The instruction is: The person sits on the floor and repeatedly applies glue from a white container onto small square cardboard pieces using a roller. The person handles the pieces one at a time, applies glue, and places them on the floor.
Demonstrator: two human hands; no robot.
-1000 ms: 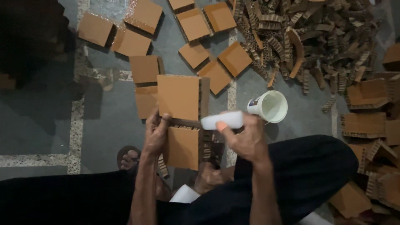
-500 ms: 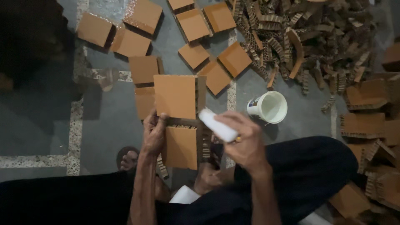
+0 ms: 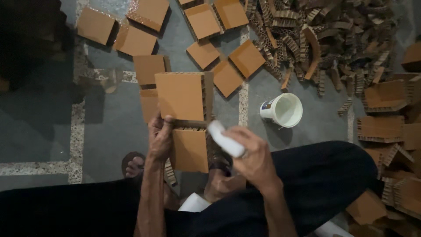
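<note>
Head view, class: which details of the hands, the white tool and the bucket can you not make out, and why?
- White tool: its lower end is hidden inside the right hand, and motion blur smears its shape.
- Left hand: fingertips hidden behind the cardboard block.
- White bucket: label too small to make out; contents unclear in dim light.
- Cardboard pile: cut off by the right edge.

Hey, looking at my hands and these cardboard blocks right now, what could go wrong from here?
1. The left hand alone steadies the upper honeycomb cardboard block over the lower block; it could slip out of line.
2. The white applicator in the right hand may smear the tan faces if it carries glue.
3. The open white bucket sits close to the right arm, so a sweep might tip it.
</note>
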